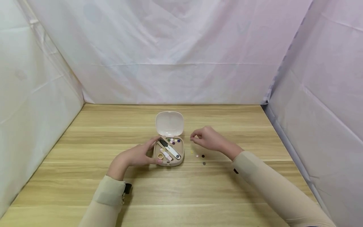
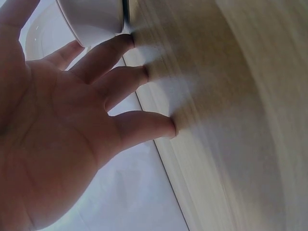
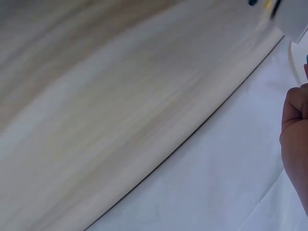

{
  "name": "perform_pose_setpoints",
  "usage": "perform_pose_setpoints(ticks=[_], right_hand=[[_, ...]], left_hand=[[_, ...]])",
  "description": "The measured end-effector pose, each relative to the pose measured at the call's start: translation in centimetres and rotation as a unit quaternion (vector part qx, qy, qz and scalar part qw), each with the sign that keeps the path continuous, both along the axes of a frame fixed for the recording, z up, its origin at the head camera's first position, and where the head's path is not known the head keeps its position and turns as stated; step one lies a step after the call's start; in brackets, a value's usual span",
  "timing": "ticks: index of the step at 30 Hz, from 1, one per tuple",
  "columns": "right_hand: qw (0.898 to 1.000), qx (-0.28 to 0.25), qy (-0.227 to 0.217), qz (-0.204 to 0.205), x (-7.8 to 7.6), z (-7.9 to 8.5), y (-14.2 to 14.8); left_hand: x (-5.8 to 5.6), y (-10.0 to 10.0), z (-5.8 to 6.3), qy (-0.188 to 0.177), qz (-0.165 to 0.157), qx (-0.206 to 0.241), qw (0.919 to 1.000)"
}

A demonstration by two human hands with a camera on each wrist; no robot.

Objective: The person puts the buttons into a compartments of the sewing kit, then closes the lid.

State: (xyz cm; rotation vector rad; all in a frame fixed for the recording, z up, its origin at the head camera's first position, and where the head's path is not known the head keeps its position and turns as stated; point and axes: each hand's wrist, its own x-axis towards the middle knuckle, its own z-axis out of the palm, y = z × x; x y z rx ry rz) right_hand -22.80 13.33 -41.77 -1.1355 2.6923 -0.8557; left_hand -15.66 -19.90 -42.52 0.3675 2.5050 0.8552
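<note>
A small beige sewing box (image 1: 179, 162) stands on the table with its lid (image 1: 169, 123) raised. My left hand (image 1: 139, 155) holds it from the left, thumb at the front corner and index finger near the back; in the left wrist view the other fingers (image 2: 144, 126) reach down to the tabletop. Inside lie black-and-white thread snips (image 1: 171, 149), a gold ring (image 1: 160, 156), a pale narrow bundle (image 1: 166, 154) and several coloured buttons (image 1: 175, 140). My right hand (image 1: 208, 138), right of the box, pinches a small teal button (image 3: 307, 58), mostly cut off in the right wrist view.
On the wooden table (image 1: 158, 195), right of the box, lie a yellow button (image 1: 192, 152), a pink button (image 1: 197, 156), a black button (image 1: 203, 156) and a grey button (image 1: 204, 163). White cloth (image 1: 175, 82) hangs behind the table and along both sides.
</note>
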Motion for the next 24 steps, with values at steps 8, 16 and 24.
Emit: perform_pose_setpoints(ticks=[8, 16, 24], right_hand=[[1.000, 0.022, -0.007, 0.015, -0.8, 0.4, -2.5], [0.999, 0.042, 0.003, 0.035, -0.9, -0.1, -4.4], [0.997, 0.057, 0.000, 0.050, -0.8, -0.7, -5.5]], left_hand=[[-0.1, 0.2, 0.1, -0.006, 0.006, 0.007, 0.9999], [-0.1, 0.1, 0.2, -0.006, 0.003, 0.005, 1.0000], [-0.1, 0.0, 0.2, -0.006, 0.005, 0.005, 1.0000]])
